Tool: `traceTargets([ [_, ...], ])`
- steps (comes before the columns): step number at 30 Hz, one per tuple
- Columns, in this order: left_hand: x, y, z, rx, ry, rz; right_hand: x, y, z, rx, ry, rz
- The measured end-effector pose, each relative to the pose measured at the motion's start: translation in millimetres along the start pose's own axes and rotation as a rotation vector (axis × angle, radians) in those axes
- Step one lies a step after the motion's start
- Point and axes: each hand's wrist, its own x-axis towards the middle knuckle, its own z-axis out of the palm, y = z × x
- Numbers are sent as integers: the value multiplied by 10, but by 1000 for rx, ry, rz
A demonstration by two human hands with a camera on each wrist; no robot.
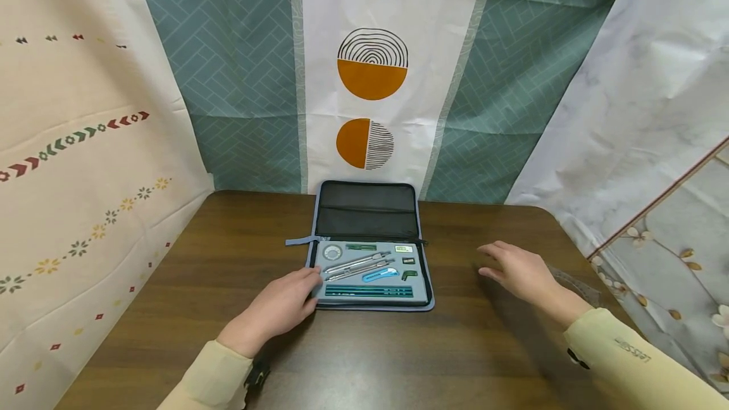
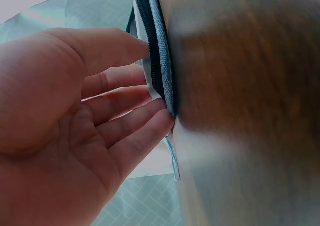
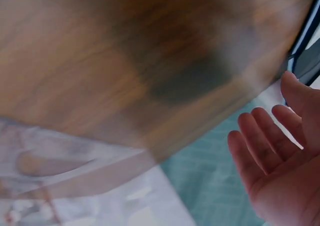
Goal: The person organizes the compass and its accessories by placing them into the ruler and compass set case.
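Observation:
An unzipped drawing-set case (image 1: 373,304) lies open on the table, its black mesh lid (image 1: 366,207) folded back. In its grey tray sit metal compasses (image 1: 359,266), a light-blue cutter (image 1: 380,274), dark green pencils (image 1: 369,291), a white eraser (image 1: 404,249) and small green pieces. My left hand (image 1: 279,305) touches the case's left front edge. In the left wrist view its thumb and fingertips meet the zippered rim (image 2: 162,51), the fingers fairly straight. Away to the right, my right hand (image 1: 521,271) is held over the table with relaxed, spread fingers and nothing in them.
A clear plastic piece with markings (image 1: 575,286) lies right of my right hand, partly hidden by it. A fabric pull strap (image 1: 299,241) sticks out left of the case. Patterned cloths (image 1: 239,81) hang behind and beside the brown wooden table (image 1: 364,353).

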Motion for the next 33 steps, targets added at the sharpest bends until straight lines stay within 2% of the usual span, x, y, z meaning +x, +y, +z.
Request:
traceTargets([
  [7,6,11,12,-1,0,-8,-367,359,-97,-51,-29,74],
  [13,-4,18,-10,4,3,2,-664,624,-140,-87,-43,177],
  [16,-7,12,-14,14,6,4,-774,724,-178,-95,-81,241],
  [23,-5,6,-15,10,11,9,-929,871,-346,-112,-231,421],
  [28,-14,7,-15,2,17,6,-992,923,-399,-94,-292,497],
  [33,-23,9,-8,-4,13,-1,-1008,980,-377,-66,-391,567],
])
